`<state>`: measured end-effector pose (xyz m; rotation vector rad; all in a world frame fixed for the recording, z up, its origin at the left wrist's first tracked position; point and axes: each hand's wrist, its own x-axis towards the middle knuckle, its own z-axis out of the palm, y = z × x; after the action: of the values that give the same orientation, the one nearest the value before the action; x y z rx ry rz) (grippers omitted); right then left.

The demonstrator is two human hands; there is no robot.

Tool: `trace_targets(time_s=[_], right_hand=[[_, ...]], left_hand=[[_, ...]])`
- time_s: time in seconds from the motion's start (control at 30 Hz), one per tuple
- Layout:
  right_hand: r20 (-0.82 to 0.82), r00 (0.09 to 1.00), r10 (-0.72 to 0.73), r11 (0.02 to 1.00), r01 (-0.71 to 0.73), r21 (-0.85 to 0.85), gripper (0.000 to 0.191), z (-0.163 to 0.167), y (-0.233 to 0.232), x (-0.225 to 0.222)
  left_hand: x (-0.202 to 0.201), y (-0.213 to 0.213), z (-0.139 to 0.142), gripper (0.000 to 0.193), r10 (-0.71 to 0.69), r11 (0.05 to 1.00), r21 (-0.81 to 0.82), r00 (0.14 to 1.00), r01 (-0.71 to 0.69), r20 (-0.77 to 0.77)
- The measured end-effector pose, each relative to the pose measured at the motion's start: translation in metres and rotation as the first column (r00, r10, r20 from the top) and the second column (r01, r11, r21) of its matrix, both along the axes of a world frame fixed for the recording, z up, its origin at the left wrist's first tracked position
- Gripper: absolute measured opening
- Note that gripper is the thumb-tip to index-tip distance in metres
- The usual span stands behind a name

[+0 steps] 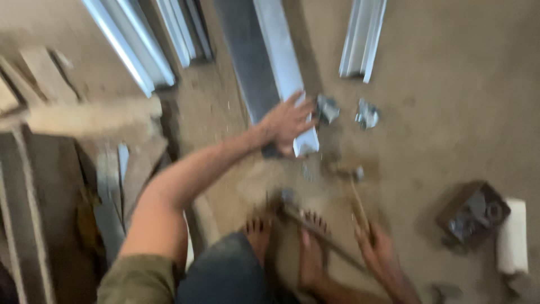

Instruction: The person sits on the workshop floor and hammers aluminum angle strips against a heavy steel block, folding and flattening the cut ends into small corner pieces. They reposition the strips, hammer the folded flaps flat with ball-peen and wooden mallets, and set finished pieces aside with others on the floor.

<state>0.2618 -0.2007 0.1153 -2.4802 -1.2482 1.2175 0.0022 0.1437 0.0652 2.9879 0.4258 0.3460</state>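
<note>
Frame blurred throughout. Concrete floor (450, 112). Long metal channel (281, 62) lies on it, long axis running straight away from you; its near end sits under your left hand (289, 124), fingers spread wide and pressed flat on it. More channels (140, 45) lie beyond and left of that hand. Your right hand (378, 243) is close to your body, closed round the wooden handle of a hammer (355, 194); its head points toward the channel end, just short of it. Small bent metal scraps (367, 114) lie just right of your left hand. Box (471, 217) contents unreadable. A dark bar by your feet is hard to make out.
</note>
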Motion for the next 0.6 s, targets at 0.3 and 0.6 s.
trace_targets(time_s=[0.3, 0.6], right_hand=[[-0.203, 0.975, -0.085, 0.989, 0.108, 0.102, 0.035, 0.004, 0.012, -0.026], [-0.278, 0.942, -0.190, 0.966, 0.230, 0.120, 0.033, 0.003, -0.009, -0.029]], left_hand=[[-0.006, -0.011, 0.001, 0.096, 0.028, 0.998, 0.052, 0.997, -0.032, 0.071], [0.000, 0.004, 0.017, 0.093, 0.000, 1.000, 0.010, 0.987, -0.002, 0.158]])
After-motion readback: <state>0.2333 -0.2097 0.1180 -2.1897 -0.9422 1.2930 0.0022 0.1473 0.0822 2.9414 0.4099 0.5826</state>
